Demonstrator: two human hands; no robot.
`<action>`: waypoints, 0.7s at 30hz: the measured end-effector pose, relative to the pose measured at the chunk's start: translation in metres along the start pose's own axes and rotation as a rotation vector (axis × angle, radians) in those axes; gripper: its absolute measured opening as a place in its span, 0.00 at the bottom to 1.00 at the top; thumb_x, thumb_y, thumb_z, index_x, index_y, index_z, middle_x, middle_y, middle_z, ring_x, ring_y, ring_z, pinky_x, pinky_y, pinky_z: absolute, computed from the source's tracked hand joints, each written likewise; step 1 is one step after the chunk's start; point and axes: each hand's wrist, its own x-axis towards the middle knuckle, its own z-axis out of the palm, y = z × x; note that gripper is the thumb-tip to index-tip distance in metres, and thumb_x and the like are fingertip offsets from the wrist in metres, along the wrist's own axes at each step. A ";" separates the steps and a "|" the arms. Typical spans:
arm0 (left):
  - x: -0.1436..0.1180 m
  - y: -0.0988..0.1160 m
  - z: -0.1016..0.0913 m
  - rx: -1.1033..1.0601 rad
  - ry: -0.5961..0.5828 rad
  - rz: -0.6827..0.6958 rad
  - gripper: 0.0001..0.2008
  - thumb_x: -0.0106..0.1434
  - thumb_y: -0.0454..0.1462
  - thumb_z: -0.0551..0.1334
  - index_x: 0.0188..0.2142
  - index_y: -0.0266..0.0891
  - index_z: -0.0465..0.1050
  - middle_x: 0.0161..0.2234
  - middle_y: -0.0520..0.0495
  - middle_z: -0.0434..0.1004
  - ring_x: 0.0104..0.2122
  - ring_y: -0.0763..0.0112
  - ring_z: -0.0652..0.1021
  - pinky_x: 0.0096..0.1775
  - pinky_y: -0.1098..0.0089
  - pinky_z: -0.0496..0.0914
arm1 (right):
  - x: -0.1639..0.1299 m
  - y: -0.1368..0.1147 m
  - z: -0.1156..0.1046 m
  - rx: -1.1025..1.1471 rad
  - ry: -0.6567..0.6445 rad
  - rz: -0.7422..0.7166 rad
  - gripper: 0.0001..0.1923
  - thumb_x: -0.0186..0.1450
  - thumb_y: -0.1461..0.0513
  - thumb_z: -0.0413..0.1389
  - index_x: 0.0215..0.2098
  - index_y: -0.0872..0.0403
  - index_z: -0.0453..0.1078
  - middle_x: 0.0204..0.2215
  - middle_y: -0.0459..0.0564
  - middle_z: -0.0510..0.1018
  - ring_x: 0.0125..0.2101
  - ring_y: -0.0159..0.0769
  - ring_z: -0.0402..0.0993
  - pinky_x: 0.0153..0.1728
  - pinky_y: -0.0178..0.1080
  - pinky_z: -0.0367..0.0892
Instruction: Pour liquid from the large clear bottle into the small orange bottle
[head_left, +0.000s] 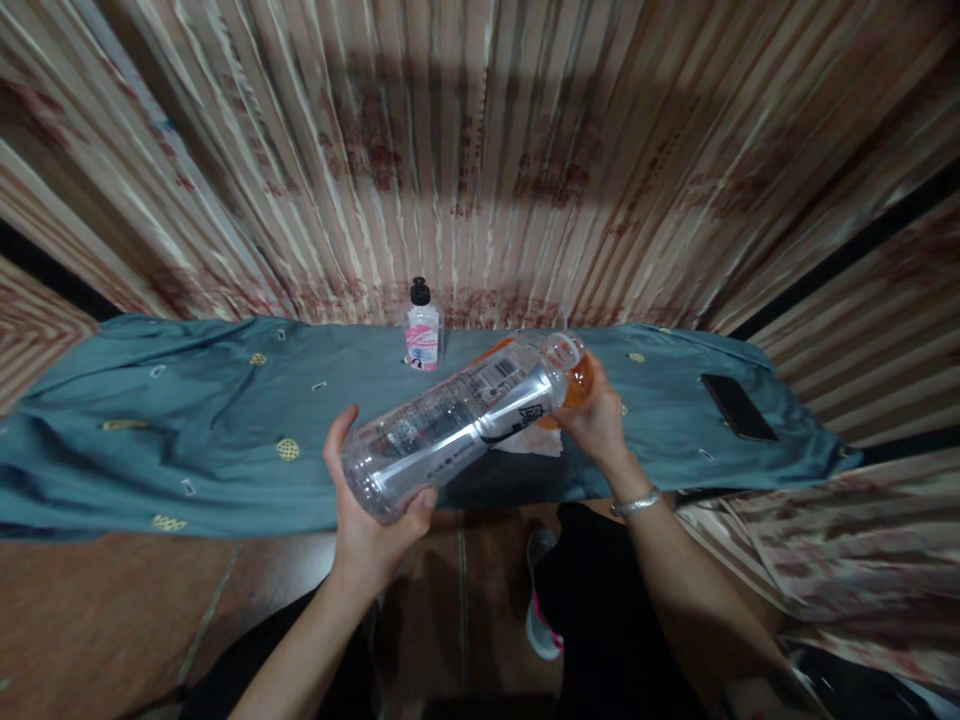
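My left hand grips the base of a large clear plastic bottle, which lies tilted almost flat, its neck pointing right. The bottle looks empty and carries a printed label. At its mouth, my right hand holds an orange container that contains orange liquid; the clear bottle's neck meets this container. A silver bracelet circles my right wrist. Both hands hover over the front edge of a surface covered by a teal cloth.
A small white bottle with a black cap and pink label stands at the back of the cloth. A dark phone lies at the right. A white tissue lies under the bottle. Striped curtains hang behind.
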 end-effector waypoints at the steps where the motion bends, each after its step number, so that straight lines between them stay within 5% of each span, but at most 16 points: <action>1: 0.000 -0.001 0.000 0.003 -0.003 0.009 0.53 0.52 0.53 0.76 0.68 0.45 0.49 0.50 0.41 0.73 0.46 0.53 0.81 0.48 0.48 0.79 | 0.000 0.000 0.000 -0.001 -0.003 0.002 0.46 0.51 0.51 0.71 0.65 0.54 0.65 0.55 0.62 0.82 0.54 0.58 0.81 0.58 0.58 0.75; 21: 0.003 0.004 0.003 0.035 -0.007 0.062 0.51 0.54 0.54 0.74 0.68 0.45 0.49 0.49 0.42 0.74 0.44 0.55 0.81 0.46 0.52 0.79 | 0.000 0.000 -0.001 0.012 -0.017 0.015 0.47 0.51 0.51 0.70 0.65 0.55 0.64 0.58 0.64 0.80 0.59 0.59 0.77 0.63 0.61 0.70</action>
